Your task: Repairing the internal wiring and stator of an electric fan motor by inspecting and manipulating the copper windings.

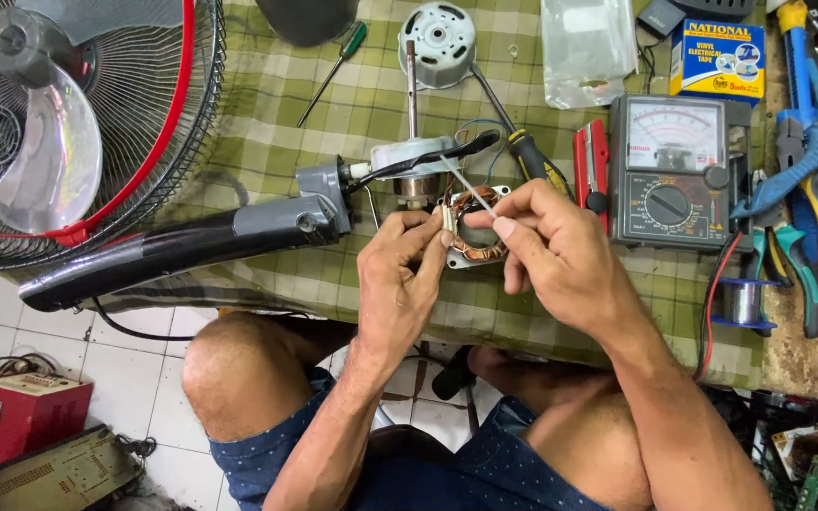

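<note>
both grips clenched: left hand (398,274) on white sleeve (448,224), right hand (549,248) pinching wire (469,182) over stator (473,230), meter (672,172) close by.

A workbench spread with a green checked cloth (276,104) bears a table fan (78,123) lying on its side, a green-handled screwdriver (333,71), a round motor housing (437,38), a clear plastic bag (587,52), an analogue multimeter (679,170), a solder spool (740,301) and blue-handled pliers (807,161)

Fan (68,123) lying left on the table (267,104), motor winding (475,232) at centre, multimeter (679,170) right, pliers (807,180) beyond it
</note>
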